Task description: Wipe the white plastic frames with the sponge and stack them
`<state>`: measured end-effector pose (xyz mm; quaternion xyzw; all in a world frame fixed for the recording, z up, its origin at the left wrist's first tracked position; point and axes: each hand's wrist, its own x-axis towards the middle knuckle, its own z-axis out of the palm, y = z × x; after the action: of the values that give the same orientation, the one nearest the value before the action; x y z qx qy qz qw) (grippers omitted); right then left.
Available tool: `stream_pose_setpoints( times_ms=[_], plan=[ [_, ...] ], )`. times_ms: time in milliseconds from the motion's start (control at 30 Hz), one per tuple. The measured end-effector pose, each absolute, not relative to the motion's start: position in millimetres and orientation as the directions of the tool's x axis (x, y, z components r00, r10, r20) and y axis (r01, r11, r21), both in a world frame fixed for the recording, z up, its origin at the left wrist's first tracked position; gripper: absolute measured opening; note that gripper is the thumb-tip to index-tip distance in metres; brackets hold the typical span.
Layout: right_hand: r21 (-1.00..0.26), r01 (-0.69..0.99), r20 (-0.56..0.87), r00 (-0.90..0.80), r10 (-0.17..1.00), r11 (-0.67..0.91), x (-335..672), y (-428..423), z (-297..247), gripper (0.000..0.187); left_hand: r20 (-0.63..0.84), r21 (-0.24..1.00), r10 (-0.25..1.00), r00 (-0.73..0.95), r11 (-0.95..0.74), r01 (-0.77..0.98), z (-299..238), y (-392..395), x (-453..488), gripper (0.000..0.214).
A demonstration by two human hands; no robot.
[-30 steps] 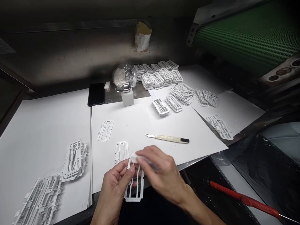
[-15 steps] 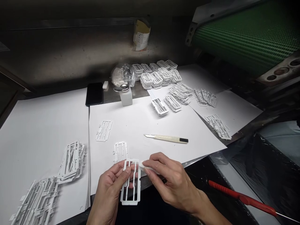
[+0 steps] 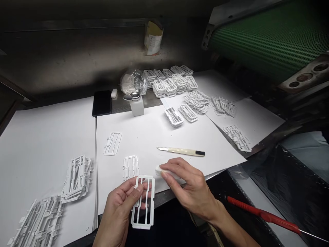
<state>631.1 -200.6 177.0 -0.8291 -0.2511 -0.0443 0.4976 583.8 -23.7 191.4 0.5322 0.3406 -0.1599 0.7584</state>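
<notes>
Between the thumb and fingers of my left hand (image 3: 125,202) is a white plastic frame (image 3: 151,214) with long slots, tilted up over the table's front edge. My right hand (image 3: 189,185) pinches a small white block (image 3: 158,170), which looks like an eraser; most of it is hidden by the fingers. The block is apart from the frame, up and to its right. Just behind my left hand lies another white frame (image 3: 131,167), with a further loose frame (image 3: 113,144) beyond it. A craft knife (image 3: 181,151) with a cream handle rests on the paper, blade pointing left.
Several stacked frames (image 3: 171,87) stand at the back, and more piles (image 3: 77,178) lie at the left. A white box (image 3: 137,107) carries a round metal lens. A black phone (image 3: 102,103) lies left of it. A red-handled tool (image 3: 262,214) is at the right.
My right hand has moved the white block up and away from the frame's edge. My left hand keeps hold of the frame, which has shifted slightly.
</notes>
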Motion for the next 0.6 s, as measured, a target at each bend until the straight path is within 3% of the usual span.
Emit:
stream_pose_setpoints(
  times_ms=[133,333,500,600],
  plan=[
    [-0.816,0.465,0.298,0.847,0.44,-0.343,625.2,-195.6,177.9,0.022,-0.676,0.711,0.131,0.725,0.373,0.595,191.5,-24.5,584.1,0.03],
    [-0.835,0.392,0.28,0.907,0.315,-0.386,631.7,-198.0,177.1,0.019,-0.692,0.696,0.115,0.713,0.372,0.615,190.8,-25.2,583.8,0.035],
    [-0.891,0.316,0.163,0.892,0.421,-0.325,627.5,-196.0,181.1,0.017,-0.681,0.699,0.091,0.727,0.375,0.609,190.3,-24.7,584.6,0.031],
    [-0.898,0.272,0.16,0.934,0.321,-0.346,631.0,-194.8,179.4,0.016,-0.696,0.682,0.084,0.714,0.388,0.619,190.8,-24.6,584.8,0.03]
  ],
)
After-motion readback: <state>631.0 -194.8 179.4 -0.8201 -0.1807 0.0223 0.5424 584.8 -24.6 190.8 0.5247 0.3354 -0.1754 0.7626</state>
